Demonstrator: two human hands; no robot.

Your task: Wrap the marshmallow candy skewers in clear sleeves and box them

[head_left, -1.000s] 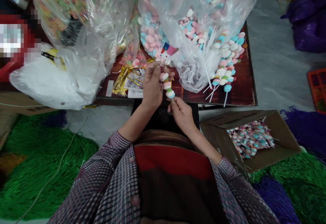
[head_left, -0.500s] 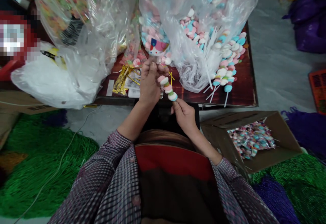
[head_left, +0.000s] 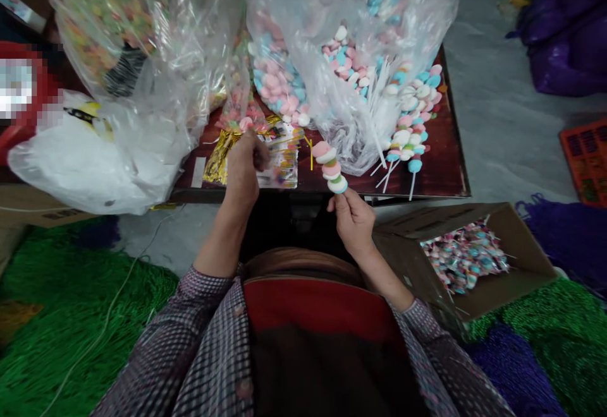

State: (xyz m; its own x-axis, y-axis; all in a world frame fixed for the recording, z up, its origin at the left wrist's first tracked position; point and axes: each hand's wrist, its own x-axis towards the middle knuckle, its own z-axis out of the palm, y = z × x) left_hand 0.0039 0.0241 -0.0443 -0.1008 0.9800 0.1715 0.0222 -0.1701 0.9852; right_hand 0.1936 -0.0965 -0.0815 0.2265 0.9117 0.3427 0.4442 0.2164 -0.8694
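My right hand point(head_left: 353, 218) pinches the lower end of a marshmallow skewer point(head_left: 331, 167), held upright at the table's front edge. Pink, white, green and blue pieces are stacked on it; the stick is hidden in my fingers. My left hand point(head_left: 244, 167) is over the table, its fingers curled in and partly hidden, so what they hold cannot be made out. Beneath and beside it lie gold twist ties point(head_left: 215, 164) and printed clear wrappers point(head_left: 289, 139), blurred in part. One gold tie point(head_left: 311, 153) lies apart, near the skewer.
Finished skewers point(head_left: 408, 126) and loose white sticks point(head_left: 382, 107) lie at the right. Big clear bags of marshmallows point(head_left: 279, 82) and gummy candy point(head_left: 128, 6) stand behind. A white bag point(head_left: 95, 158) sits left. A cardboard box point(head_left: 526, 246) of wrapped skewers stands at lower right.
My left hand has left the top of the skewer and moved left to the ties and wrappers. My right hand still holds the skewer, now slightly farther right in view.
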